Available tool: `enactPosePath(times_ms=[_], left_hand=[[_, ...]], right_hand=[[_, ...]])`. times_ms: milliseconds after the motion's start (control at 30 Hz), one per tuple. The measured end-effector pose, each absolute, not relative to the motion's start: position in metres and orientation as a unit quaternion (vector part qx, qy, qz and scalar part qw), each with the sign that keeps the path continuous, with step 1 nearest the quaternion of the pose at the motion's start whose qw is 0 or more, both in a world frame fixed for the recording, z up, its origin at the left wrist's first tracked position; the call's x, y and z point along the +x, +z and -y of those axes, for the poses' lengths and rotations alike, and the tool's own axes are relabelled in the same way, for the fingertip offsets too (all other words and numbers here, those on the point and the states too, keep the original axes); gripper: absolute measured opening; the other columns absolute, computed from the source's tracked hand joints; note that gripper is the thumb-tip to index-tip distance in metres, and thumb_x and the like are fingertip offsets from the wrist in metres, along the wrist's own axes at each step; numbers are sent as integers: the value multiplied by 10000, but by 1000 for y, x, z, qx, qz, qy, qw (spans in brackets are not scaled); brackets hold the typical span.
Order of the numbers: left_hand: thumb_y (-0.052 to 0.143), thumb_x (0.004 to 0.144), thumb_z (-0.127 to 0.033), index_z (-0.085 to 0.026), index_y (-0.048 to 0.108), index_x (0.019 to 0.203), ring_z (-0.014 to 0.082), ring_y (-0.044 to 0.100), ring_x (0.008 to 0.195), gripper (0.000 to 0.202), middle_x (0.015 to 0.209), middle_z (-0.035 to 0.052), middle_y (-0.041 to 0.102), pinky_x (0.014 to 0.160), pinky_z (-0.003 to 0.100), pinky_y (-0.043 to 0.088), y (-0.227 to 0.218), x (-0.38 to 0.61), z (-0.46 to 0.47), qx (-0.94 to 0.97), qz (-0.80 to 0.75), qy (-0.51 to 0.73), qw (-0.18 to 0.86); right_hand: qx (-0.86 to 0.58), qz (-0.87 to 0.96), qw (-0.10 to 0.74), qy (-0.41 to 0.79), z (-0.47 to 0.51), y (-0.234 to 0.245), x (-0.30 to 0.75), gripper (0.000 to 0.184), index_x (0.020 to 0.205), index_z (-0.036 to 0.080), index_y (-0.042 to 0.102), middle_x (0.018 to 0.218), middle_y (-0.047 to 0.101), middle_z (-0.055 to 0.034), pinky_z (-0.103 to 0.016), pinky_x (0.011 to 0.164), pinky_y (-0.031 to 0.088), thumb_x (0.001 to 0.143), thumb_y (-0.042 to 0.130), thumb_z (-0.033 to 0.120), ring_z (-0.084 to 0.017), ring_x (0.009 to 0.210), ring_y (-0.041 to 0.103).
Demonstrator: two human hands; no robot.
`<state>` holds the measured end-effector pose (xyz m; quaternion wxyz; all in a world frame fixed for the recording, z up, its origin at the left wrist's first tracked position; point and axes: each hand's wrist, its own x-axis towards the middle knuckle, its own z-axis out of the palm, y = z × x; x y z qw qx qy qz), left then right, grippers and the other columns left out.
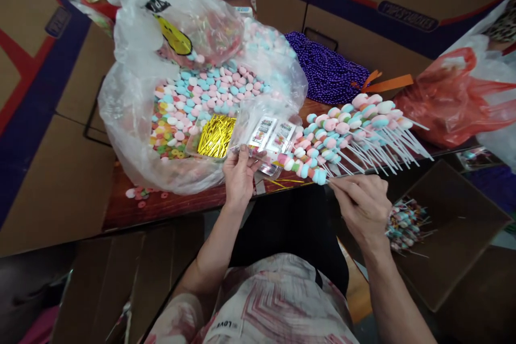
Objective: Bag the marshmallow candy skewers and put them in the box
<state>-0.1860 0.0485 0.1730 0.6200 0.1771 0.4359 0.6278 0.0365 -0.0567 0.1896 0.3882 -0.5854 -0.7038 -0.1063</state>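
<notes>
My right hand (360, 201) is closed on the white stick of a candy skewer (304, 168), threaded with blue, white, pink and green pieces. It points left, its tip at the edge of a clear plastic bag (258, 153) pinched in my left hand (239, 174). Whether the tip is inside the bag I cannot tell. Just beyond lies a stack of clear bags with printed labels (273, 131). More candy skewers (342, 126) are piled to the right, sticks toward me. Gold twist ties (216, 136) fill a small clear tray left of the bags.
A large plastic bag (121, 134) of loose pastel candies lies open on the table (161, 212). Purple bead strands (326, 67) and a red plastic bag (439, 99) stand behind and right. An open box (455, 226) below right holds skewers. Cardboard boxes (64, 172) flank the table.
</notes>
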Motion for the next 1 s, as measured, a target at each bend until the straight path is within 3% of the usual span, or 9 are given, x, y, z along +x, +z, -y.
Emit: enactPosePath(times_ms=[267, 633, 833, 1000], left_hand=[[886, 703, -427, -175, 601, 821, 169, 759, 691, 399, 721, -6, 733, 652, 243, 567, 178, -189, -49, 124, -463, 604, 637], [891, 643, -514, -172, 585, 811, 147, 743, 597, 488, 693, -42, 688, 561, 190, 565, 171, -189, -44, 241, -448, 611, 607], [853, 687, -551, -207, 595, 879, 159, 768, 699, 471, 795, -21, 736, 613, 212, 584, 168, -180, -40, 250, -427, 626, 603], [790, 762, -589, -220, 543, 913, 185, 774, 756, 469, 834, 25, 773, 611, 214, 547, 171, -182, -42, 217, -429, 598, 641]], right_hand=[[-581, 653, 486, 8, 55, 172, 23, 128, 921, 255, 760, 801, 731, -5, -345, 734, 482, 880, 733, 136, -173, 747, 650], [-589, 638, 492, 69, 55, 164, 19, 77, 870, 254, 766, 802, 743, -2, -353, 749, 494, 873, 748, 179, -177, 763, 668], [-596, 579, 529, 171, 53, 162, 2, 69, 836, 233, 751, 800, 718, -6, -307, 661, 512, 877, 729, 181, -165, 740, 667], [-602, 596, 507, 158, 56, 166, -4, 81, 841, 226, 754, 755, 702, -12, -306, 628, 507, 895, 699, 198, -158, 678, 643]])
